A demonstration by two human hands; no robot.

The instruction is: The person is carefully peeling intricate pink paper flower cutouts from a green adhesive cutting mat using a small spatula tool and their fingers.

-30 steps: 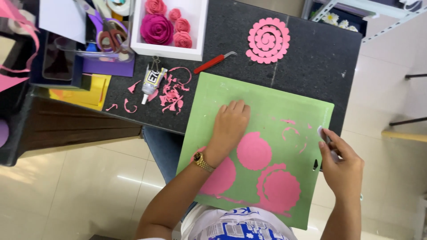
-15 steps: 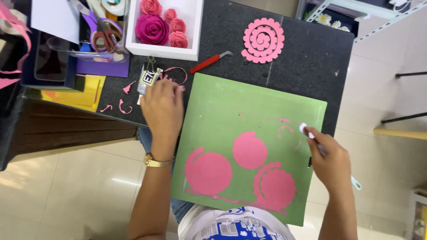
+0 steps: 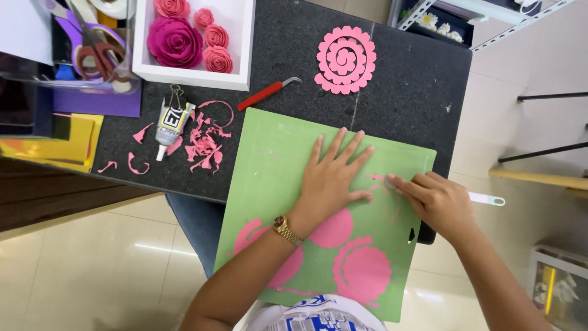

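Green cutting mat lies across the near edge of the dark table, and we press our left hand flat on it, fingers spread wide, holding nothing. Our right hand curls around a white tool, fingertips touching thin pink paper scraps on the mat's right side. Pink scalloped circles sit nearer us on the mat.

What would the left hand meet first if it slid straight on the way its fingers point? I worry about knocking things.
Probably the pink spiral paper cutout. The left hand lies flat on the green cutting mat, fingers pointing up-right; past the mat's far edge, only bare dark tabletop comes before it.
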